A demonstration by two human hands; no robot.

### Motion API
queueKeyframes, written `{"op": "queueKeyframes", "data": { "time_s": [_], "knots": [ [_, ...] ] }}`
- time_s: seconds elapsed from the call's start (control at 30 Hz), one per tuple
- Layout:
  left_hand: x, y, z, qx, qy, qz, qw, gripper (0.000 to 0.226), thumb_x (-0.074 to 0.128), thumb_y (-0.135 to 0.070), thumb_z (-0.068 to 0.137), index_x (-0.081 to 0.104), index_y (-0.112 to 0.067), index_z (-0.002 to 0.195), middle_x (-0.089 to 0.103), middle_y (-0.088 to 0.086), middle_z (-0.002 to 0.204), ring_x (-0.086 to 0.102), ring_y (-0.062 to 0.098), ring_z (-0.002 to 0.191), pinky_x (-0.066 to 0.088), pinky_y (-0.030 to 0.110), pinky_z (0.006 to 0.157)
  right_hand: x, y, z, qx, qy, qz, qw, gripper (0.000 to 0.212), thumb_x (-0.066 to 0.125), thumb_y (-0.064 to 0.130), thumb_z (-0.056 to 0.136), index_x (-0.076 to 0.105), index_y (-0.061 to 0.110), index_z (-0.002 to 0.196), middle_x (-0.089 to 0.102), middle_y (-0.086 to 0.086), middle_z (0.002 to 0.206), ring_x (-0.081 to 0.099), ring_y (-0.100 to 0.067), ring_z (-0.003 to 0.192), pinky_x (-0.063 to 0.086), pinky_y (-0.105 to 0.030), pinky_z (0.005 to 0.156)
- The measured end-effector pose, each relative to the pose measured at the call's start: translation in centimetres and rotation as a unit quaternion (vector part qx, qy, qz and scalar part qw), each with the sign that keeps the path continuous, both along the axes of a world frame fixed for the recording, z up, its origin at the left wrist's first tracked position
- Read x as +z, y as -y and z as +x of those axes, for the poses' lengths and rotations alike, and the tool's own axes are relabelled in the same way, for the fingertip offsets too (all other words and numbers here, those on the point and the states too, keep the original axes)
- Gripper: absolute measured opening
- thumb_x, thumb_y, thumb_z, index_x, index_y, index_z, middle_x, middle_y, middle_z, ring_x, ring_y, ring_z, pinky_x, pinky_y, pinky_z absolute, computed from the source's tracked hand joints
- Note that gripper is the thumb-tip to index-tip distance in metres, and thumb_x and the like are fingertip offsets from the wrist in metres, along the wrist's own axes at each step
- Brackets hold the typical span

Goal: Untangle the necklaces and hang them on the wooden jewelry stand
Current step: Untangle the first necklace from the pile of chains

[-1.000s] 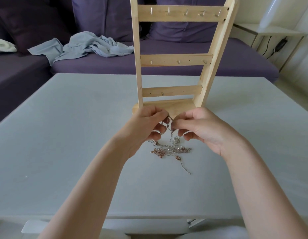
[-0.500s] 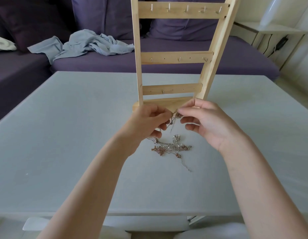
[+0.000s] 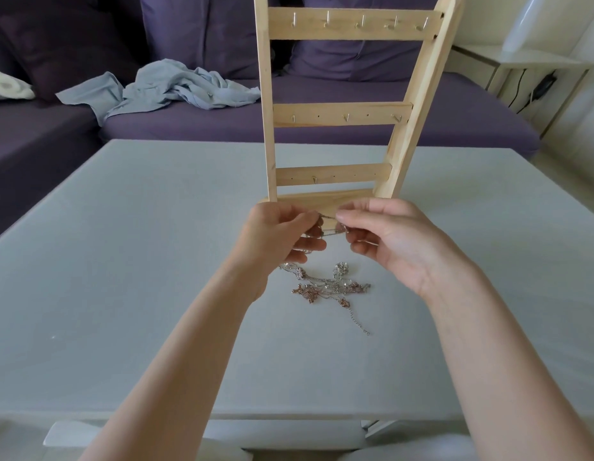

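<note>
Centre frame, left hand (image 3: 279,234) and right hand (image 3: 388,237) each pinch a thin silvery chain (image 3: 328,217); tangled silver and rose-gold necklaces (image 3: 325,286) lie below; pale wooden stand (image 3: 338,114) upright behind

We see a pale, natural-wood jewelry stand (image 3: 338,114) with small silver-coloured hooks (image 3: 361,20) on its bars, set on a plain light grey table (image 3: 122,261). On that grey top lies a tangle of necklaces (image 3: 328,286), part silver and part rose-gold or coppery in tone. Behind it we see a dark purple sofa (image 3: 322,124) with a crumpled pale blue-grey cloth (image 3: 169,88) on the seat, and an off-white side table (image 3: 521,61) at the right.
</note>
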State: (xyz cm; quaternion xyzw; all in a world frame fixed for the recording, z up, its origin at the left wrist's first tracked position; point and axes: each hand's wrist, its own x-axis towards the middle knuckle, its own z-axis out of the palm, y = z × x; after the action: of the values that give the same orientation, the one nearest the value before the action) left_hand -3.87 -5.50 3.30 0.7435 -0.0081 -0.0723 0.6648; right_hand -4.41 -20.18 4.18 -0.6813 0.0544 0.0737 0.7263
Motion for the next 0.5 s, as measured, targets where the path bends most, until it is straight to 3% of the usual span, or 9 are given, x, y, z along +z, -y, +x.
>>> {"op": "queueKeyframes", "data": {
  "time_s": [0.13,0.27,0.4,0.5],
  "knots": [
    [0.11,-0.04,0.19,0.017,0.004,-0.019,1.0,0.024,0.049,-0.013,0.094,0.064,-0.011,0.075,0.061,-0.003,0.064,0.059,0.003,0.048,0.04,0.013,0.041,-0.33,-0.26,0.02,0.039,-0.009,-0.071,0.997,0.01,0.067,0.002,0.08,0.068,0.009,0.087,0.061,0.003,0.062,0.052,-0.007,0.052,0.044,-0.018,0.054],
    [0.16,0.07,0.06,-0.008,-0.013,-0.013,1.0,0.026,0.048,-0.016,0.095,0.06,-0.013,0.072,0.055,-0.003,0.063,0.054,0.003,0.046,0.036,0.013,0.041,-0.66,-0.37,0.15,0.022,0.019,-0.162,0.986,0.004,0.067,0.003,0.081,0.069,0.005,0.084,0.057,0.001,0.061,0.05,-0.003,0.045,0.043,-0.016,0.05],
    [-0.04,-0.01,0.2,-0.008,-0.018,0.015,1.0,0.027,0.046,-0.018,0.096,0.057,-0.014,0.071,0.047,-0.003,0.063,0.043,0.001,0.042,0.031,0.011,0.04,-0.71,-0.17,0.22,-0.002,0.029,-0.153,0.988,0.006,0.066,0.005,0.082,0.069,0.003,0.077,0.051,0.002,0.054,0.047,-0.006,0.043,0.039,-0.016,0.045],
    [-0.23,-0.25,0.38,-0.01,-0.015,0.038,0.999,0.027,0.045,-0.018,0.096,0.054,-0.014,0.07,0.042,-0.002,0.064,0.034,0.002,0.037,0.027,0.01,0.039,-0.48,0.13,0.3,-0.029,0.023,-0.084,0.996,0.008,0.065,0.004,0.083,0.068,0.005,0.075,0.051,0.002,0.054,0.045,-0.006,0.044,0.038,-0.015,0.044]
  ]
}}
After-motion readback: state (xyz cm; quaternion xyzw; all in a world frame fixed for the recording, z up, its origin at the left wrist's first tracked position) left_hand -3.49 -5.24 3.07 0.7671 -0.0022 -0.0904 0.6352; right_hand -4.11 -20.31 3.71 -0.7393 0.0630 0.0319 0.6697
